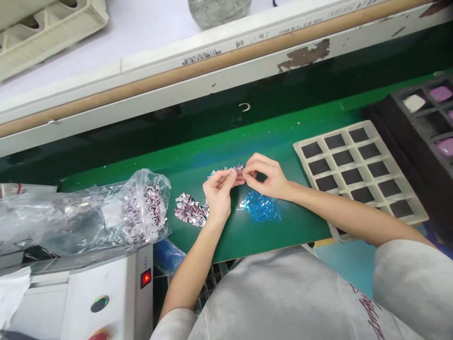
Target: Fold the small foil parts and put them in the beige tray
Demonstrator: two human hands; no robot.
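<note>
My left hand (220, 189) and my right hand (266, 174) meet fingertip to fingertip above the green table. Both have thumb and fingers pinched together; whatever small piece is between them is too small to make out. Left of my left hand lies a pile of small silvery-purple pieces (191, 209). Below my right hand is a heap of shiny blue film strips (261, 206). Behind my fingers a further mixed pile (226, 170) of blue and silvery bits shows, partly hidden by the hands.
A clear plastic bag (148, 208) of silvery-purple pieces lies at left, above a grey machine (106, 293) with a lit red switch. At right stands a cream compartment tray (339, 156), with a black foam tray (399, 118) beyond. A white shelf edge (155, 61) crosses the back.
</note>
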